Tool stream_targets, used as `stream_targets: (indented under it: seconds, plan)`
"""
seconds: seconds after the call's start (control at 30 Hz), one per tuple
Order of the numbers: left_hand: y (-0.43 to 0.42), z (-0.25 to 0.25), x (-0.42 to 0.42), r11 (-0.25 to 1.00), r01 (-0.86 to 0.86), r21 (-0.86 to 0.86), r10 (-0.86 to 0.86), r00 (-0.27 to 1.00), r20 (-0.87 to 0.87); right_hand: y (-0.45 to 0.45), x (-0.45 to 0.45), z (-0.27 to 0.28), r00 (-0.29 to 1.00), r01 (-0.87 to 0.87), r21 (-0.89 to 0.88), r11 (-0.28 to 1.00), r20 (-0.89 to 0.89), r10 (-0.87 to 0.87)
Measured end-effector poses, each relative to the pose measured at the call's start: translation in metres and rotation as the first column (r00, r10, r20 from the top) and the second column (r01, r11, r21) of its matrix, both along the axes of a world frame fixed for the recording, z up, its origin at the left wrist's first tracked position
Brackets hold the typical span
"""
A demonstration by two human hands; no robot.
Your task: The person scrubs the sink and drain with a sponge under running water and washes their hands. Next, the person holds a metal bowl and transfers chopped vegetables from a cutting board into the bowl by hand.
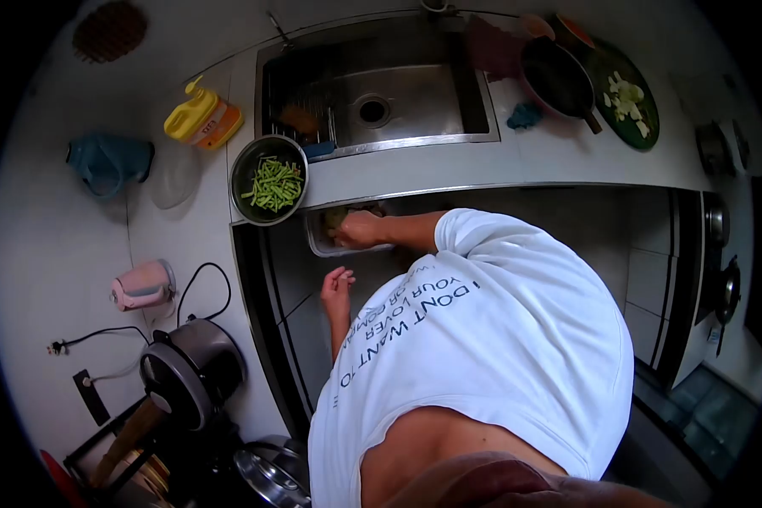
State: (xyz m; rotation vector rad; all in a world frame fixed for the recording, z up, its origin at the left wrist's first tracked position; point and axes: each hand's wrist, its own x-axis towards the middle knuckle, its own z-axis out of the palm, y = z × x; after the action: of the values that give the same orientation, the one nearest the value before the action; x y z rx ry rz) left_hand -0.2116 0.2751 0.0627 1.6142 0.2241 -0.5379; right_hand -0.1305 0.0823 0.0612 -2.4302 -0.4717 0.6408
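My right hand (361,229) reaches into a whitish plastic bin (321,244) below the counter's front edge. Its fingers are curled downward, and what they grip is hidden. Beside the hand, something yellowish-brown (336,217) shows in the bin, too dark to name. My left hand (337,286) hangs just below the bin with its fingers loosely bent and apart, holding nothing. Above both hands, a metal bowl (239,167) of cut green beans (273,184) stands at the counter's edge.
A steel sink (415,93) is set into the counter (415,173). At the right are a dark pan (557,78) and a green board (643,95) with chopped white pieces. A yellow jug (201,118), a pink kettle (144,285) and a cooker (193,364) stand left.
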Motion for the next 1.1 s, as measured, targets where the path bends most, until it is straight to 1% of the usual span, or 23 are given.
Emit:
stream_targets:
  seconds: [0.1, 0.13, 0.23, 0.27, 0.3, 0.37, 0.4, 0.43, 0.47, 0.5, 0.53, 0.57, 0.63, 0.67, 0.7, 0.8, 0.87, 0.93, 0.97, 1.0, 1.03, 1.07, 1.1]
  plan:
    - [-0.021, 0.001, 0.027, 0.985, 0.170, 0.033, -0.173, 0.977, 0.122, -0.031, -0.025, 0.002, 0.992, -0.127, -0.014, 0.992, 0.023, 0.127]
    - [-0.032, 0.013, 0.034, 0.976, 0.214, 0.035, -0.217, 0.965, 0.145, -0.039, -0.029, 0.020, 0.993, -0.098, 0.062, 0.993, 0.064, 0.094]
    - [-0.061, 0.047, 0.053, 0.950, 0.304, -0.069, -0.290, 0.943, 0.162, -0.073, -0.036, 0.081, 0.994, 0.099, 0.295, 0.950, -0.077, -0.080]
    - [-0.070, 0.064, 0.058, 0.942, 0.301, -0.148, -0.291, 0.953, 0.083, -0.086, -0.036, 0.069, 0.984, 0.175, 0.300, 0.938, -0.010, -0.180]
    - [-0.084, 0.087, 0.060, 0.896, 0.271, -0.353, -0.276, 0.961, 0.038, -0.102, -0.037, 0.071, 0.974, 0.213, 0.305, 0.928, 0.005, -0.225]
    - [-0.108, 0.106, 0.068, 0.688, 0.232, -0.687, -0.297, 0.954, 0.025, -0.136, -0.049, 0.072, 0.953, 0.279, 0.317, 0.907, 0.024, -0.302]
    - [-0.123, 0.105, 0.073, 0.696, 0.214, -0.686, -0.286, 0.958, 0.008, -0.153, -0.061, 0.061, 0.944, 0.214, 0.181, 0.960, 0.215, -0.251]
    - [-0.136, 0.092, 0.080, 0.864, 0.370, -0.340, -0.356, 0.929, 0.105, -0.170, -0.072, 0.055, 0.926, 0.273, 0.097, 0.957, 0.243, -0.289]
    - [-0.147, 0.067, 0.089, 0.892, 0.446, 0.067, -0.451, 0.877, 0.167, -0.188, -0.082, 0.051, 0.906, 0.331, 0.014, 0.944, 0.274, -0.322]
    - [-0.158, 0.044, 0.093, 0.777, 0.427, 0.464, -0.556, 0.810, 0.186, -0.207, -0.091, 0.050, 0.883, 0.388, -0.069, 0.919, 0.313, -0.349]
    - [-0.174, 0.039, 0.087, 0.901, 0.352, 0.254, -0.405, 0.892, 0.200, -0.231, -0.099, 0.054, 0.840, 0.463, -0.005, 0.886, 0.322, -0.437]
    - [-0.188, 0.035, 0.079, 0.941, 0.313, 0.129, -0.330, 0.933, 0.141, -0.257, -0.108, 0.059, 0.791, 0.532, 0.061, 0.845, 0.322, -0.521]
    - [-0.223, 0.057, 0.044, 0.977, 0.182, -0.106, -0.186, 0.982, -0.023, -0.312, -0.123, 0.057, 0.682, 0.674, 0.006, 0.738, 0.380, -0.626]
    - [-0.236, 0.053, 0.035, 0.971, 0.235, -0.040, -0.236, 0.972, -0.023, -0.343, -0.129, 0.049, 0.616, 0.717, -0.024, 0.697, 0.491, -0.617]
    - [-0.248, 0.050, 0.025, 0.970, 0.238, -0.052, -0.241, 0.969, -0.054, -0.367, -0.134, 0.037, 0.542, 0.758, -0.044, 0.651, 0.597, -0.591]
    - [-0.288, 0.047, 0.001, 0.961, 0.260, -0.098, -0.270, 0.957, -0.110, -0.415, -0.150, 0.010, 0.466, 0.812, -0.077, 0.578, 0.683, -0.562]
    - [-0.314, 0.050, -0.015, 0.960, 0.239, -0.142, -0.257, 0.958, -0.126, -0.425, -0.155, -0.019, 0.695, 0.717, -0.257, 0.648, 0.336, -0.636]
    - [-0.337, 0.055, -0.027, 0.954, 0.247, -0.169, -0.270, 0.954, -0.128, -0.415, -0.152, -0.076, 0.753, 0.646, -0.096, 0.758, 0.247, -0.610]
    - [-0.346, 0.055, -0.032, 0.960, 0.218, -0.175, -0.245, 0.958, -0.148, -0.404, -0.148, -0.095, 0.800, 0.565, 0.035, 0.824, 0.222, -0.558]
    - [-0.354, 0.054, -0.037, 0.964, 0.191, -0.183, -0.223, 0.960, -0.170, -0.391, -0.149, -0.079, 0.856, 0.489, 0.107, 0.866, 0.132, -0.500]
    - [-0.359, 0.051, -0.040, 0.968, 0.165, -0.189, -0.201, 0.960, -0.192, -0.381, -0.155, -0.042, 0.792, 0.601, 0.393, 0.696, -0.407, -0.455]
    - [-0.359, 0.043, -0.041, 0.964, 0.180, -0.194, -0.222, 0.950, -0.220, -0.370, -0.151, -0.037, 0.750, 0.645, 0.423, 0.636, -0.509, -0.422]
    - [-0.362, 0.040, -0.040, 0.969, 0.150, -0.197, -0.199, 0.945, -0.259, -0.363, -0.151, -0.023, 0.766, 0.637, 0.487, 0.597, -0.488, -0.419]
